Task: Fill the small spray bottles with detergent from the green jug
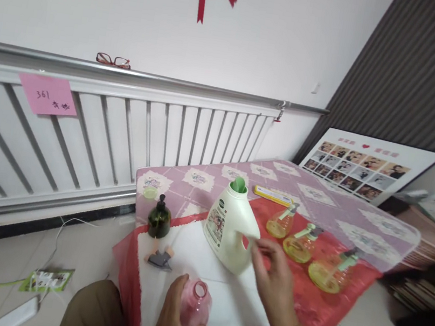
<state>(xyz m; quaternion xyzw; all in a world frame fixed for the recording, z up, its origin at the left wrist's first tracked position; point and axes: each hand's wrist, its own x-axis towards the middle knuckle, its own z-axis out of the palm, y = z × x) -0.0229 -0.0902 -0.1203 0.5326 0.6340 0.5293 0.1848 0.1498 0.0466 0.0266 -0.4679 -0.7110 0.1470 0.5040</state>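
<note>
Nearest, the pink bottle (197, 308) sits in the grasp of the left hand (173, 313), its open mouth facing up. At 2 o'clock from it, the right hand (276, 278) has its fingertips at the handle of the pale green jug (228, 227); whether they close on it, I cannot tell. A blurred grey part (161, 260), like a spray head, lies at 10 o'clock. The jug, at 12 to 1 o'clock, bears a label too small to read and blocks the way to a yellow case (273, 195). A dark pump bottle (158, 222) stands at 11; 3 yellow-bottomed spray bottles (297, 251) stand at 1 to 2. Farther, a pink note (47, 95) at 10 to 11 reads "361" above handwritten characters; a photo board (358, 165) at 1 to 2 shows a red heart.
</note>
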